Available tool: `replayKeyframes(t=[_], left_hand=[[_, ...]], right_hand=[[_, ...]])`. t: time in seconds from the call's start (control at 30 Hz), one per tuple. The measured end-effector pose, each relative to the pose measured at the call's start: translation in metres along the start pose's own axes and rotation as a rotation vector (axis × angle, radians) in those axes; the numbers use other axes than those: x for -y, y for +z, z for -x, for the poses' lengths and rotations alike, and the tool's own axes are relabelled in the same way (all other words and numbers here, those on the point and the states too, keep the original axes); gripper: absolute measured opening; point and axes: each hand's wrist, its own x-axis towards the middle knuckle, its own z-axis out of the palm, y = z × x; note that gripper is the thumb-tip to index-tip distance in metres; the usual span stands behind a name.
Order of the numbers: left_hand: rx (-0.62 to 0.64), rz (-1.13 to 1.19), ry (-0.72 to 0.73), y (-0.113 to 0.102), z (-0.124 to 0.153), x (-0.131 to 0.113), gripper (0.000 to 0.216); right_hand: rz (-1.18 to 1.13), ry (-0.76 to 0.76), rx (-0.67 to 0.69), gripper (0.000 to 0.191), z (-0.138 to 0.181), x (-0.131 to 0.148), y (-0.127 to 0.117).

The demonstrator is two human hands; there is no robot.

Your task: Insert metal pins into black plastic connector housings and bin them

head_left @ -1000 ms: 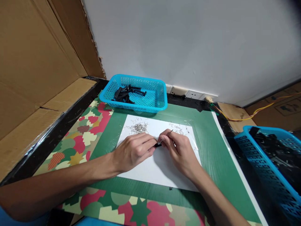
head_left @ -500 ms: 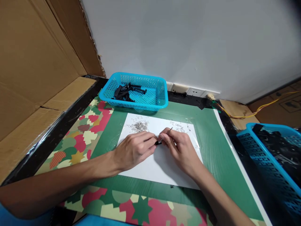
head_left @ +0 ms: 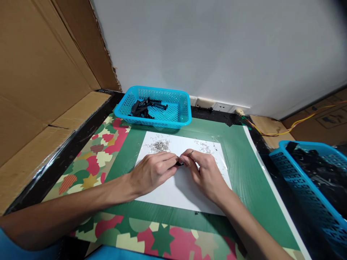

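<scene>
Both my hands meet over a white sheet of paper [head_left: 187, 195] on the green mat. My left hand [head_left: 153, 171] is closed, pinching a small black plastic part [head_left: 179, 163] at its fingertips. My right hand [head_left: 202, 172] is closed in a pinch on a thin metal tool [head_left: 190, 153] whose tip points at the black part. A heap of tiny metal pins [head_left: 159, 146] lies on the paper just beyond my left hand. More loose pins [head_left: 205, 147] are scattered beyond my right hand.
A blue basket [head_left: 187, 110] with several black parts stands at the back of the mat. Another blue basket [head_left: 306, 180] full of black parts sits at the right. Cardboard walls rise on the left. A yellow wire [head_left: 284, 130] and wall sockets run along the back.
My right hand has tilted the metal tool lower and closer to the black part. Both hands stay together over the paper; the view has shifted slightly.
</scene>
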Motion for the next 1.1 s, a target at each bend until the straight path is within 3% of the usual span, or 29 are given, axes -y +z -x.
replayKeyframes(t=[0.07,0.2,0.27,0.33,0.4,0.53,0.6,0.8,1.1], left_hand=[[-0.002,0.027,-0.015,0.000,0.000,0.000,0.011],[-0.087,0.116,-0.090,0.002,-0.001,0.000,0.017],[-0.141,0.162,-0.162,0.003,-0.001,0.000,0.022],[-0.164,0.199,-0.234,0.002,-0.002,-0.001,0.026],[-0.166,0.222,-0.277,0.000,-0.003,-0.001,0.025],[-0.200,0.248,-0.315,-0.003,-0.006,-0.002,0.019],[-0.217,0.277,-0.339,-0.004,-0.008,-0.001,0.017],[-0.228,0.342,-0.381,-0.004,-0.010,0.001,0.017],[-0.189,0.352,-0.363,-0.006,-0.010,-0.002,0.019]], right_hand=[[-0.032,0.002,-0.045,0.032,0.000,0.000,-0.004],[-0.114,0.019,-0.323,0.041,0.001,-0.002,-0.028],[-0.095,0.030,-0.398,0.047,0.003,-0.006,-0.045],[-0.008,0.059,-0.352,0.050,0.007,-0.012,-0.062],[0.097,0.105,-0.217,0.049,0.011,-0.019,-0.076],[0.231,0.152,0.091,0.030,0.016,-0.026,-0.090],[0.262,0.152,0.182,0.021,0.018,-0.027,-0.090],[0.274,0.217,0.232,0.014,0.017,-0.031,-0.085],[0.178,0.218,0.284,0.017,0.016,-0.030,-0.081]])
